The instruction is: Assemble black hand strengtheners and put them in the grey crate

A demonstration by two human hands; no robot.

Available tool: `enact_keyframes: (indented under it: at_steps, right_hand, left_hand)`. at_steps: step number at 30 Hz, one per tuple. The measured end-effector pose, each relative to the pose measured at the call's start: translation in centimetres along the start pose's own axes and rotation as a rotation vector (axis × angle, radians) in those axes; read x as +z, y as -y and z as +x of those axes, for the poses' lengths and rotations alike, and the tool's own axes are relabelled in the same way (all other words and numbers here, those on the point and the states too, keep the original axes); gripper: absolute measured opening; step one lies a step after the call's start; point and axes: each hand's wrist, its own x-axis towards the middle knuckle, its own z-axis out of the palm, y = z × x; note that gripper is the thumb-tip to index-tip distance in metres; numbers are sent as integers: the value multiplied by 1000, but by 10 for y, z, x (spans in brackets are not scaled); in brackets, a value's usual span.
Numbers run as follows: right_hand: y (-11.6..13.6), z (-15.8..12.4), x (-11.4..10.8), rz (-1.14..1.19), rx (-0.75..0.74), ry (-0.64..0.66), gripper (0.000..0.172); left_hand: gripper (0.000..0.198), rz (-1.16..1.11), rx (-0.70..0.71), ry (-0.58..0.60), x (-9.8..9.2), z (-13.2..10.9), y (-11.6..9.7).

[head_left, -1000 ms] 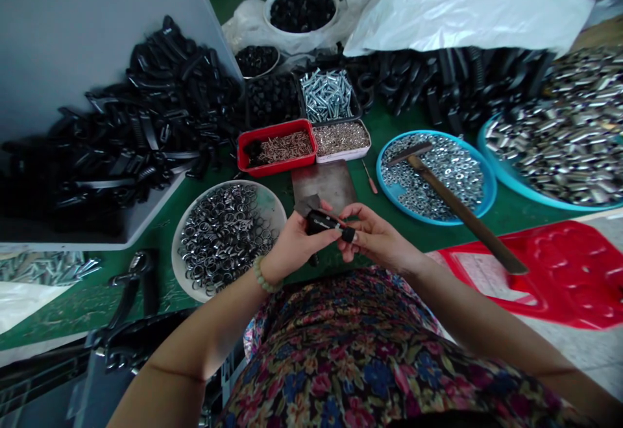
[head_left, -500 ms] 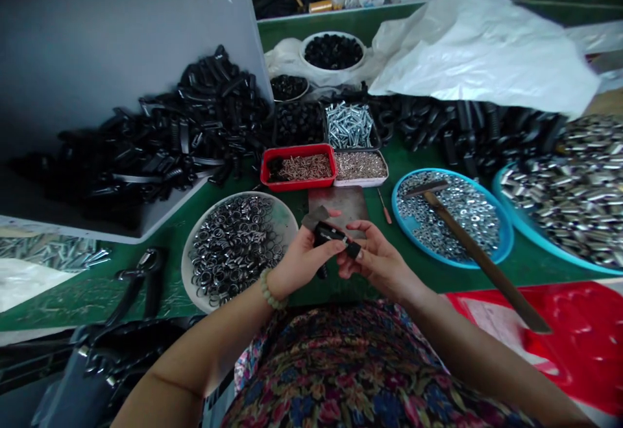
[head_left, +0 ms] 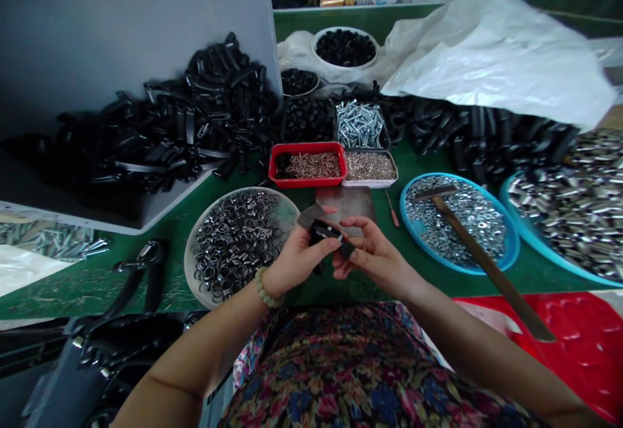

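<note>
My left hand is closed round a small black handle part with a grey metal tab sticking out at its upper left. My right hand meets it from the right, its fingertips pinched on a small black cap at the part's end. Both hands hover just above the green table, in front of a flat metal plate. A white bowl of metal rings lies right beside my left hand.
A hammer rests across a blue dish of washers. Behind the plate are a red tray of pins, a tray of small silver bits and bolts. Black handles pile at left, metal tubes at right.
The view has tilted up a little, showing more of the back of the table. My hands stay together on the black part, the right fingers shifting slightly at its end.
</note>
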Motion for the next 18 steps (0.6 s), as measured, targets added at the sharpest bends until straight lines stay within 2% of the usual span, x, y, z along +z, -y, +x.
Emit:
enact_keyframes:
  at_steps: [8, 13, 15, 17, 18]
  right_hand:
    - [15, 1, 1, -37, -9, 46, 46]
    - [15, 0, 6, -52, -15, 37, 48]
    - [10, -3, 8, -106, -36, -20, 49]
    - [9, -3, 5, -187, -66, -87, 43]
    - [12, 0, 0, -248, -63, -78, 38]
  left_hand:
    - [49, 43, 58, 53, -2, -3, -3]
    - [51, 70, 67, 63, 4, -6, -6]
    - [67, 99, 42, 84, 7, -7, -6]
    - [87, 188, 10, 90, 6, -6, -7]
    - [92, 257, -10, 91, 4, -4, -9]
